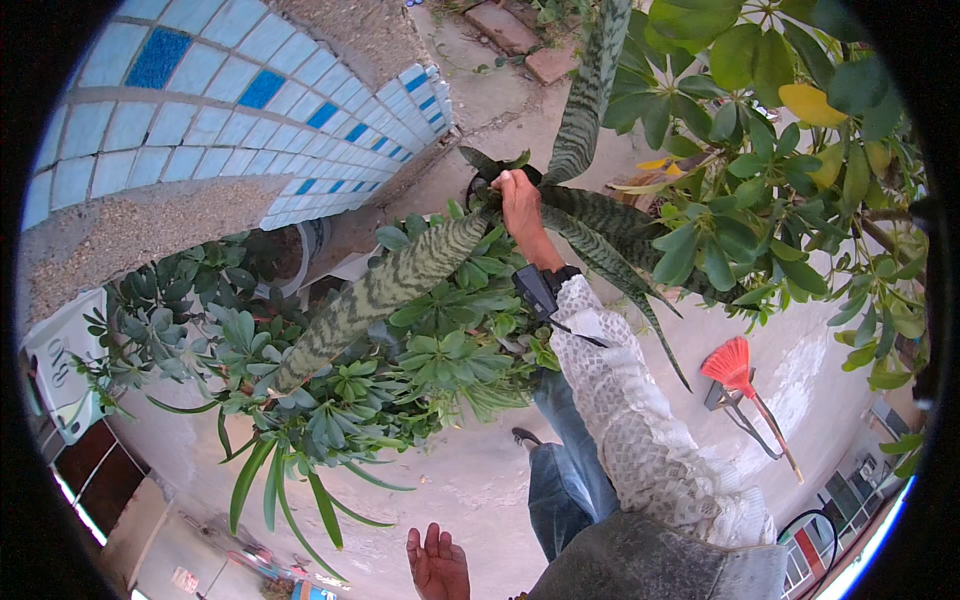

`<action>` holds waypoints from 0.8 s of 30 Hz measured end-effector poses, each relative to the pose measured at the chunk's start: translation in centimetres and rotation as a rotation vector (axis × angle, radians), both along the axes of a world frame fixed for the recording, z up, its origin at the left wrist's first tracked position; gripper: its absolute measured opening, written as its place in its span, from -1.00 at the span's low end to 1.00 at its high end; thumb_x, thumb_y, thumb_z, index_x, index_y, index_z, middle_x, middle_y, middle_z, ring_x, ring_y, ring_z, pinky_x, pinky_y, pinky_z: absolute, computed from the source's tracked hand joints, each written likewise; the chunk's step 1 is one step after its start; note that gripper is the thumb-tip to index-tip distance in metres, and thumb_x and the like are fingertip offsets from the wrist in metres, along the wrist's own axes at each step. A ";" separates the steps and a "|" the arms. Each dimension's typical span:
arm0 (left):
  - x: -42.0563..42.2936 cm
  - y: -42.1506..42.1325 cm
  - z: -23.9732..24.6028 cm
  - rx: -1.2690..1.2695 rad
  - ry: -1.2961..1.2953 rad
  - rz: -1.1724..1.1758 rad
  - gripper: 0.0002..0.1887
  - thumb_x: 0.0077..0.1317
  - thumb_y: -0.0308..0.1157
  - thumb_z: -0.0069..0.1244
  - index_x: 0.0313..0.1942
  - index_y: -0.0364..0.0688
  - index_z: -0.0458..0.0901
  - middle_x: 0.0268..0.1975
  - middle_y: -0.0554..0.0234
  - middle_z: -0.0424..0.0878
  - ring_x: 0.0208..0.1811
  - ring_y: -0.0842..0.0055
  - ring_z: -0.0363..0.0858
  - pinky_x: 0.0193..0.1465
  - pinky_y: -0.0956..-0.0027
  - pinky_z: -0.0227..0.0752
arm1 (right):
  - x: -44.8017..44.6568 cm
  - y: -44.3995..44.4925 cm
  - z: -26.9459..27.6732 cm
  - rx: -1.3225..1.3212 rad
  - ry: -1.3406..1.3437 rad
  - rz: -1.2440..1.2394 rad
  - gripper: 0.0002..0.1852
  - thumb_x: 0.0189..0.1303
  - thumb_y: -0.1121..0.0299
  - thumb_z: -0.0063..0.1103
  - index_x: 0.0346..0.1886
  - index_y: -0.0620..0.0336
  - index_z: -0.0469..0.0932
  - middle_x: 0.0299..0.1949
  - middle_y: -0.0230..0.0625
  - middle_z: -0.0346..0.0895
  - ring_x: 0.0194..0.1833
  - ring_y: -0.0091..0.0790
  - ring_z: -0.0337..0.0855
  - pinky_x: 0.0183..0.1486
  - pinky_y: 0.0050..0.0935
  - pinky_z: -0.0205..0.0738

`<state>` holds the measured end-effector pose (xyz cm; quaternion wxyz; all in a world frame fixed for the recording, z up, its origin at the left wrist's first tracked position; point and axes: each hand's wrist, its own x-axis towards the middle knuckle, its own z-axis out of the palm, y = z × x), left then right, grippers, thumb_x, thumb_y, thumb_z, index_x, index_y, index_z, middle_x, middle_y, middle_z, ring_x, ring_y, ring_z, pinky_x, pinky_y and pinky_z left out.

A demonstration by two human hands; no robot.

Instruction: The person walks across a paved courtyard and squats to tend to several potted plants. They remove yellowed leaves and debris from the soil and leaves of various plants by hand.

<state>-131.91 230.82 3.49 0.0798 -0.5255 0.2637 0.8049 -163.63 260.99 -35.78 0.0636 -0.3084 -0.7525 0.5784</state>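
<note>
My right hand [519, 201] reaches up in a white lace sleeve, with a black device strapped at the wrist. Its fingers are closed at the base of a snake plant's leaves, beside the broad banded leaf [390, 277] that slants down to the left. Another snake plant leaf [592, 97] rises above the hand, and several more fan out to the right. The dark rim of a pot [474, 191] shows partly behind the hand; the fingertips are partly hidden. Low in the picture, my left hand [441, 566] is held palm up with its fingers apart and nothing in it.
A blue-tiled wall ledge [225, 112] runs along the upper left. Leafy umbrella plants [442, 360] grow below and at the right [720, 247]. A red broom [731, 367] lies on the concrete floor [465, 487] at the right. Bricks [502, 26] lie near the top.
</note>
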 end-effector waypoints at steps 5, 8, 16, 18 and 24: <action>-0.2 -0.5 -0.1 -0.009 0.006 -0.009 -0.53 0.41 -0.38 -0.18 0.31 -0.10 0.22 0.26 -0.05 0.36 0.17 0.26 0.42 0.14 0.21 0.32 | -1.6 -0.1 -2.5 -0.655 0.050 -0.473 -0.54 0.38 0.41 -0.24 0.31 0.26 0.02 -0.29 -0.05 0.56 -0.28 -0.16 0.69 -0.24 -0.31 0.56; -0.5 -0.8 0.2 -0.027 -0.022 0.012 -0.53 0.40 -0.37 -0.16 0.30 -0.09 0.24 0.25 -0.04 0.38 0.16 0.26 0.43 0.13 0.22 0.32 | -2.5 0.9 -3.5 -0.627 0.036 -0.430 -0.43 0.38 0.47 -0.31 0.39 0.17 -0.21 -0.25 0.01 0.53 -0.36 -0.13 0.70 -0.40 -0.32 0.52; -0.8 -1.3 0.4 -0.076 -0.102 0.063 -0.54 0.37 -0.33 -0.11 0.28 -0.08 0.29 0.23 -0.02 0.41 0.13 0.28 0.45 0.09 0.22 0.35 | -2.8 1.1 -5.8 -0.331 -0.037 -0.384 -0.78 0.33 0.56 -0.14 0.02 0.35 0.34 -0.29 -0.13 0.58 -0.37 -0.24 0.72 -0.46 -0.42 0.51; -0.9 -1.4 0.2 -0.064 -0.089 0.058 -0.53 0.37 -0.32 -0.11 0.28 -0.07 0.29 0.23 -0.01 0.40 0.12 0.28 0.44 0.08 0.23 0.35 | -2.6 0.7 -6.4 -0.299 0.004 -0.407 -0.81 0.30 0.57 -0.08 -0.05 0.38 0.36 -0.30 -0.14 0.58 -0.38 -0.25 0.72 -0.43 -0.43 0.53; -0.9 -1.3 0.0 -0.144 -0.080 -0.059 -0.52 0.37 -0.32 -0.11 0.29 -0.05 0.26 0.25 0.00 0.36 0.11 0.29 0.41 0.07 0.24 0.35 | -1.3 0.1 -5.7 -0.172 0.017 -0.360 -0.91 0.19 0.58 0.08 -0.25 0.40 0.46 -0.41 -0.19 0.60 -0.40 -0.31 0.71 -0.36 -0.43 0.55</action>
